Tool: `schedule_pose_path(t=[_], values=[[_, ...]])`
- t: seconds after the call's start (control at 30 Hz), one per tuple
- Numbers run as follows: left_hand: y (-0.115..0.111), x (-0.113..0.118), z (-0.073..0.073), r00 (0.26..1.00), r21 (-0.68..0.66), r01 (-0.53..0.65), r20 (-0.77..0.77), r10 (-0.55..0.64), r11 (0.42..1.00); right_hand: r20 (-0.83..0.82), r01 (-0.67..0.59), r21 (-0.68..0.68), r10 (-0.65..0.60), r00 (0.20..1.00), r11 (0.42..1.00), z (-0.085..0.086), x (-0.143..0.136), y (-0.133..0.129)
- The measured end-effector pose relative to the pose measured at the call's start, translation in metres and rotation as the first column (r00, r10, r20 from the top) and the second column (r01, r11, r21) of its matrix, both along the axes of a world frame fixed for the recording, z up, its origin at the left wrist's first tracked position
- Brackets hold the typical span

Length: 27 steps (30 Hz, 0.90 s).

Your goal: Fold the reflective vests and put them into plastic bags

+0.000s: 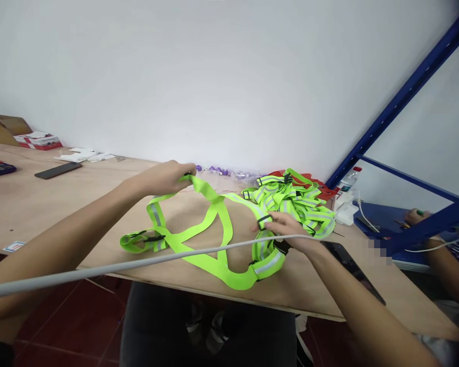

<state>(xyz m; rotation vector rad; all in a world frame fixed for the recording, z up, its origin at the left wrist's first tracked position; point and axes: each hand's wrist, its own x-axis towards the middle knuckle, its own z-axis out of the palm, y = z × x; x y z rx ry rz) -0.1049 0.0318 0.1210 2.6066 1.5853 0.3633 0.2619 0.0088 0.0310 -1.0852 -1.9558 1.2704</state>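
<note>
A neon-green reflective harness vest (199, 260) made of straps lies spread over the front of the table. My left hand (168, 177) is closed on one of its straps, lifting it a little off the wood beside a small black buckle. At the vest's right side, my right hand (285, 228) has its fingers on a strap at a black slide buckle (264, 221). The vest's left end is a rolled strap loop (133, 242) with black clips. Just behind my right hand rises a heap of similar green straps (296, 199) with silver stripes.
A white cable (137, 262) crosses in front of me. A dark phone (58, 170) lies at left, a black tablet (352, 270) at right. Near the blue rack (398, 97) stands a bottle (350, 178). Another person's hand (416, 216) works beyond it.
</note>
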Motion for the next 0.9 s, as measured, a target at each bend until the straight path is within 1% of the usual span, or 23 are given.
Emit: schedule_pose_path(t=[0.07,0.1,0.13,0.17,0.2,0.23,0.27,0.3,0.33,0.37,0.4,0.47,0.5,0.57,0.63,0.7,0.77,0.8,0.83,0.87,0.9], values=[[-0.002,0.0,0.003,0.998,0.139,-0.057,0.016,0.056,0.989,-0.212,0.059,-0.086,-0.076,0.974,0.995,0.012,0.009,0.005],[-0.003,0.0,0.005,0.995,0.178,-0.088,0.061,0.079,0.98,-0.303,0.071,-0.108,-0.101,0.948,0.992,0.018,0.012,0.006],[-0.003,0.0,0.007,0.986,0.178,-0.117,0.138,0.093,0.977,-0.381,0.078,-0.109,-0.114,0.918,0.991,0.024,0.015,0.006],[-0.004,0.0,0.009,0.965,0.122,-0.134,0.241,0.102,0.983,-0.445,0.082,-0.093,-0.115,0.888,0.992,0.031,0.016,0.005],[-0.004,0.001,0.011,0.926,0.015,-0.122,0.361,0.109,0.992,-0.496,0.085,-0.069,-0.108,0.862,0.994,0.038,0.017,0.004],[-0.004,0.001,0.013,0.868,-0.128,-0.068,0.482,0.122,0.99,-0.541,0.092,-0.044,-0.101,0.835,0.995,0.045,0.018,0.003],[-0.004,0.001,0.015,0.799,-0.276,0.026,0.583,0.146,0.961,-0.575,0.103,-0.02,-0.096,0.813,0.994,0.052,0.018,0.002],[-0.005,0.0,0.017,0.732,-0.396,0.136,0.658,0.177,0.908,-0.6,0.121,0.003,-0.095,0.794,0.993,0.059,0.018,0.002],[-0.005,-0.001,0.019,0.673,-0.469,0.235,0.711,0.205,0.852,-0.615,0.144,0.025,-0.098,0.782,0.989,0.066,0.017,0.002],[-0.006,-0.002,0.022,0.622,-0.499,0.307,0.749,0.226,0.81,-0.624,0.172,0.049,-0.104,0.774,0.984,0.073,0.016,0.003],[-0.007,-0.003,0.024,0.576,-0.501,0.354,0.782,0.238,0.79,-0.631,0.203,0.074,-0.111,0.768,0.976,0.08,0.015,0.005],[-0.009,-0.004,0.031,0.497,-0.469,0.395,0.833,0.245,0.79,-0.663,0.281,0.122,-0.133,0.737,0.952,0.094,0.011,0.012],[-0.009,-0.003,0.034,0.461,-0.443,0.412,0.855,0.237,0.796,-0.695,0.331,0.14,-0.146,0.704,0.933,0.101,0.008,0.015],[-0.009,0.0,0.04,0.385,-0.377,0.452,0.9,0.205,0.809,-0.778,0.445,0.158,-0.166,0.605,0.881,0.113,0.0,0.024],[-0.007,0.006,0.044,0.281,-0.278,0.475,0.947,0.155,0.835,-0.852,0.546,0.161,-0.164,0.498,0.822,0.122,-0.007,0.032],[-0.004,0.017,0.047,0.149,-0.144,0.459,0.985,0.084,0.877,-0.885,0.606,0.181,-0.141,0.443,0.774,0.128,-0.013,0.038],[-0.003,0.03,0.05,0.037,0.005,0.418,0.999,-0.022,0.908,-0.887,0.634,0.225,-0.113,0.447,0.74,0.128,-0.018,0.041],[-0.004,0.037,0.05,0.007,0.071,0.395,0.997,-0.081,0.916,-0.874,0.639,0.262,-0.104,0.475,0.724,0.126,-0.02,0.042],[-0.005,0.044,0.051,0.0,0.123,0.374,0.991,-0.133,0.919,-0.845,0.634,0.315,-0.095,0.526,0.706,0.124,-0.022,0.042],[-0.006,0.05,0.052,0.013,0.158,0.359,0.985,-0.174,0.92,-0.803,0.625,0.384,-0.089,0.59,0.68,0.122,-0.023,0.041],[-0.007,0.057,0.053,0.038,0.176,0.351,0.979,-0.201,0.92,-0.753,0.614,0.46,-0.085,0.653,0.641,0.12,-0.024,0.041]])
